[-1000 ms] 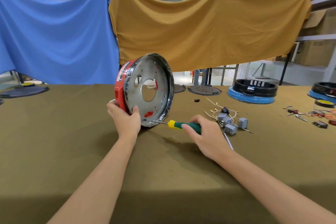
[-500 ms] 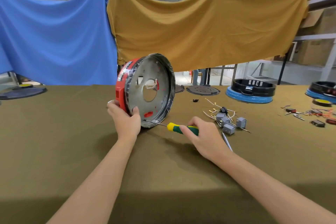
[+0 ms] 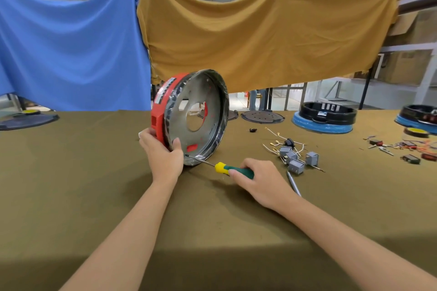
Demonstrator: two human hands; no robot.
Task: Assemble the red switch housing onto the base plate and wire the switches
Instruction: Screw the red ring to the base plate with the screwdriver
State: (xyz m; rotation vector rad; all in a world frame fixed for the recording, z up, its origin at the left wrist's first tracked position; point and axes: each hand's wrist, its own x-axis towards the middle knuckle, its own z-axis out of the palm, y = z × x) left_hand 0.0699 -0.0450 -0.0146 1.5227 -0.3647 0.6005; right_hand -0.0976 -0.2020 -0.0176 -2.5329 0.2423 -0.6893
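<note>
A round metal base plate (image 3: 203, 99) stands on its edge on the olive table, with the red switch housing (image 3: 159, 116) fitted against its left side. My left hand (image 3: 163, 152) grips the lower rim, thumb on the plate's inner face. My right hand (image 3: 260, 181) holds the green and yellow handle of a screwdriver (image 3: 222, 168). Its tip touches the plate's lower rim, right beside my left thumb. Several grey switches with wires (image 3: 292, 157) lie on the table to the right.
A thin metal rod (image 3: 293, 183) lies by my right wrist. Black and blue round units (image 3: 325, 118) stand at the back right, dark discs (image 3: 261, 116) at the back middle and far left. Small parts and wires (image 3: 406, 149) are scattered at the far right.
The plate has tilted slightly. The screwdriver stays at the lower rim, with only small shifts of my right hand.
</note>
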